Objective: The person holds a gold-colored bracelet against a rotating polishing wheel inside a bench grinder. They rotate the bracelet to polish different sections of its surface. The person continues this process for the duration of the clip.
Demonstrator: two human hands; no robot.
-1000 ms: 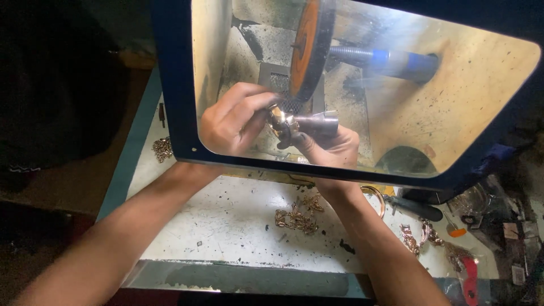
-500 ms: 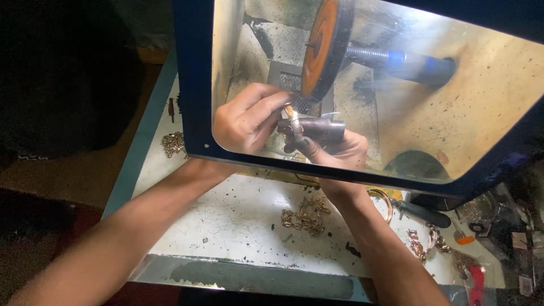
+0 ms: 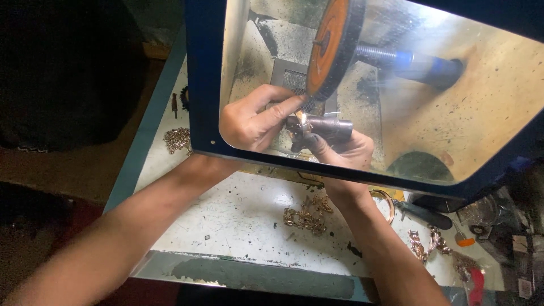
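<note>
Fingers of the left hand pinch a small shiny metal piece against the lower rim of the orange polishing wheel, while the right hand wraps a dark mandrel steadying it, both behind the blue-framed shield; gold chains wait on the worktop.

A dark, tapered holder is lying roughly level behind the clear shield, its thick end sitting in the right hand and its narrow end pointing left. On that narrow tip a small shiny gold piece is catching the light, sitting just under the lower rim of the orange wheel. The left hand is pinching the gold piece from the left with extended fingers.
</note>
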